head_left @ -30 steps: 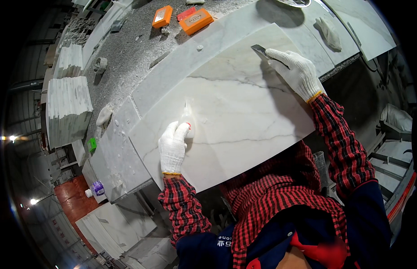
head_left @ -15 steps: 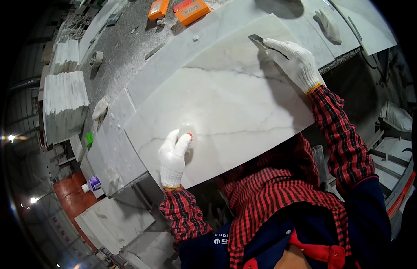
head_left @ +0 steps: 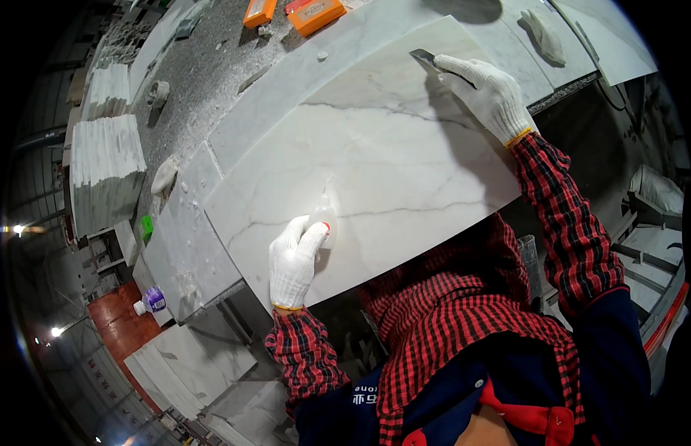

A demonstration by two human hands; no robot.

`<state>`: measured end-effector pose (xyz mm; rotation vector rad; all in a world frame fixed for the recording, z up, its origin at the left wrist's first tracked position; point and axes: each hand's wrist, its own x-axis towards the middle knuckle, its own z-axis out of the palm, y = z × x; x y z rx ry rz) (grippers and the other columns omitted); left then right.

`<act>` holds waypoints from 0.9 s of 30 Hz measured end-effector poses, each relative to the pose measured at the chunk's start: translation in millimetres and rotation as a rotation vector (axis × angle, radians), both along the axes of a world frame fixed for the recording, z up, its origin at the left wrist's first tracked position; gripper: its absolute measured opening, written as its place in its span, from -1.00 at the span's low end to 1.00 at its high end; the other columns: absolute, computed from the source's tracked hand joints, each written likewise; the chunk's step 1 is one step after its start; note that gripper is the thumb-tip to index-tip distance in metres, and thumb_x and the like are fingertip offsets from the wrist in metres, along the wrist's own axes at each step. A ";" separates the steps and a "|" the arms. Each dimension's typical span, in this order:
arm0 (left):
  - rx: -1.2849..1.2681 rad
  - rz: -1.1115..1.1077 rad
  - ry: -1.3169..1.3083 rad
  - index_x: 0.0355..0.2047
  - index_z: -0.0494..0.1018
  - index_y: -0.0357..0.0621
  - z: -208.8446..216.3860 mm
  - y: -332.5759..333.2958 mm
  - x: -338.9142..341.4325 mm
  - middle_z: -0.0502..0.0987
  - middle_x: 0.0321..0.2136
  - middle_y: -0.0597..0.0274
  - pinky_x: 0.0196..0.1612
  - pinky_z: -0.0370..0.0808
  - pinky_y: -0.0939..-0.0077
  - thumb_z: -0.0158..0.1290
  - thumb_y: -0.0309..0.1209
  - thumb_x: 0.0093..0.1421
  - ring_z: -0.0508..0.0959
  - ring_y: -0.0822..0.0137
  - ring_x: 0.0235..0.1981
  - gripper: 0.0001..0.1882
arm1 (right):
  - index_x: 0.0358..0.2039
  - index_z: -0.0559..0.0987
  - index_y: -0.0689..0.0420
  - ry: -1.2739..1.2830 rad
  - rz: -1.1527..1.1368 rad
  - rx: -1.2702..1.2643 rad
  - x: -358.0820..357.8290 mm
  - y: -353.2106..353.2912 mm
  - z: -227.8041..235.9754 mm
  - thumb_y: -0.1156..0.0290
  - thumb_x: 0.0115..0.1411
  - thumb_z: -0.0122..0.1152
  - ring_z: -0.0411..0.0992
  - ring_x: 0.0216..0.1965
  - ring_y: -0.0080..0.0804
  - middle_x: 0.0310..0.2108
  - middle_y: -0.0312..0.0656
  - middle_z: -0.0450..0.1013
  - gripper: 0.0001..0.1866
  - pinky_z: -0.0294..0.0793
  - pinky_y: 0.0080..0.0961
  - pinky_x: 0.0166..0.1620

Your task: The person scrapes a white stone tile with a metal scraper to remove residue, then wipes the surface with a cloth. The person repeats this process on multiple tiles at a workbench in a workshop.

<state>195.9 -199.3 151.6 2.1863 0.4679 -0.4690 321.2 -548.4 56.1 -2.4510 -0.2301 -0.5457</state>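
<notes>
A white, grey-veined marble slab [head_left: 390, 167] with a curved far edge lies in front of me. My left hand [head_left: 295, 260], in a white knit glove, is closed around a small translucent squeeze bottle [head_left: 323, 215] with a red spot by my thumb. The bottle's narrow end points away from me, and a faint shiny streak shows on the slab just past it. At the slab's far right corner, my gloved right hand [head_left: 490, 97] grips a scraper [head_left: 423, 57], whose dark flat blade sticks out to the left over the stone. The glove hides its handle.
Orange boxes [head_left: 316, 16] sit on the dusty grey table at the far side. A crumpled white glove [head_left: 544, 37] rests at the far right, another [head_left: 165, 176] at the left. Stacked marble pieces [head_left: 107, 163] stand left, beyond a purple-labelled bottle [head_left: 152, 300] and green block [head_left: 146, 226].
My left hand has moved slightly right with the squeeze bottle, whose narrow end now shows clearly pointing away. The shiny streak beyond it is newly visible. My right hand has hardly moved.
</notes>
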 end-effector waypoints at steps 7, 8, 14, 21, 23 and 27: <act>-0.019 0.029 0.018 -0.16 0.59 -0.28 -3.2 -0.3 2.6 0.54 -0.50 0.31 -0.44 0.38 0.59 0.14 -0.21 0.20 0.42 0.55 -0.55 -0.63 | -0.09 0.68 -0.05 0.007 -0.002 -0.007 -0.7 -0.1 0.3 0.12 0.25 0.24 0.56 -0.23 -0.22 -0.29 -0.23 0.61 -0.70 0.56 -0.38 -0.16; -0.022 0.034 0.018 -0.16 0.59 -0.28 -4.1 0.1 2.4 0.54 -0.50 0.31 -0.44 0.38 0.59 0.14 -0.21 0.20 0.42 0.55 -0.55 -0.63 | -0.09 0.68 -0.04 0.022 -0.004 -0.005 -0.8 -0.2 0.4 0.13 0.25 0.24 0.56 -0.23 -0.22 -0.29 -0.23 0.61 -0.70 0.56 -0.38 -0.16; -0.014 0.020 0.014 -0.17 0.60 -0.28 -4.6 1.2 3.7 0.55 -0.49 0.30 -0.44 0.39 0.58 0.14 -0.19 0.20 0.42 0.54 -0.55 -0.62 | -0.10 0.68 -0.03 0.036 -0.001 -0.014 -1.1 -1.5 1.1 0.13 0.25 0.24 0.56 -0.24 -0.23 -0.29 -0.23 0.61 -0.71 0.56 -0.37 -0.17; -0.045 0.030 0.005 -0.17 0.58 -0.27 -3.7 1.8 0.2 0.50 -0.46 0.38 -0.43 0.32 0.64 0.13 -0.22 0.22 0.39 0.56 -0.54 -0.65 | -0.12 0.69 -0.04 -0.002 0.014 -0.020 -0.8 -0.3 2.4 0.14 0.25 0.23 0.57 -0.24 -0.23 -0.29 -0.24 0.62 -0.72 0.57 -0.37 -0.19; -0.049 0.046 0.024 -0.17 0.58 -0.27 -2.3 -0.6 1.2 0.49 -0.46 0.37 -0.43 0.32 0.64 0.13 -0.22 0.22 0.39 0.57 -0.54 -0.65 | -0.12 0.69 -0.04 -0.002 0.010 -0.016 -0.5 -1.1 0.7 0.14 0.25 0.23 0.57 -0.24 -0.23 -0.29 -0.24 0.62 -0.73 0.57 -0.37 -0.19; -0.039 0.039 0.030 -0.18 0.57 -0.26 -4.0 0.0 0.7 0.50 -0.45 0.37 -0.44 0.32 0.65 0.13 -0.23 0.22 0.39 0.58 -0.54 -0.67 | -0.12 0.69 -0.04 -0.015 0.005 -0.027 0.9 -1.2 -1.6 0.13 0.25 0.23 0.57 -0.25 -0.24 -0.28 -0.24 0.62 -0.72 0.58 -0.37 -0.20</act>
